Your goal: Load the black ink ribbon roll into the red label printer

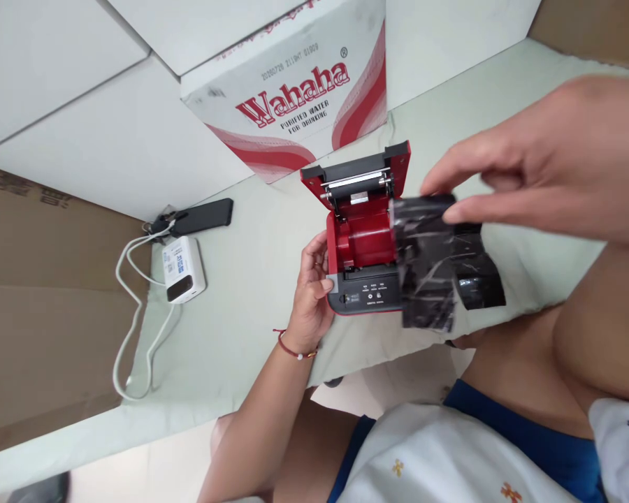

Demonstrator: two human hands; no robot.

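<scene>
A small red and black label printer (364, 237) sits on the pale green table (241, 328) with its lid swung open, showing the empty red paper bay. My left hand (310, 293) holds the printer's left side, thumb near the grey latch. My right hand (534, 171) hovers above and to the right of the printer, fingers pinched on a crumpled black plastic wrapper (443, 262) that hangs down over the printer's right edge. What the wrapper holds, if anything, is hidden.
A white cardboard box (293, 98) printed "Wahaha" stands behind the printer. At the left lie a black flat device (204, 215) and a white power bank (182, 269) with a looping white cable (131, 328). Brown cardboard (42, 307) borders the table's left side.
</scene>
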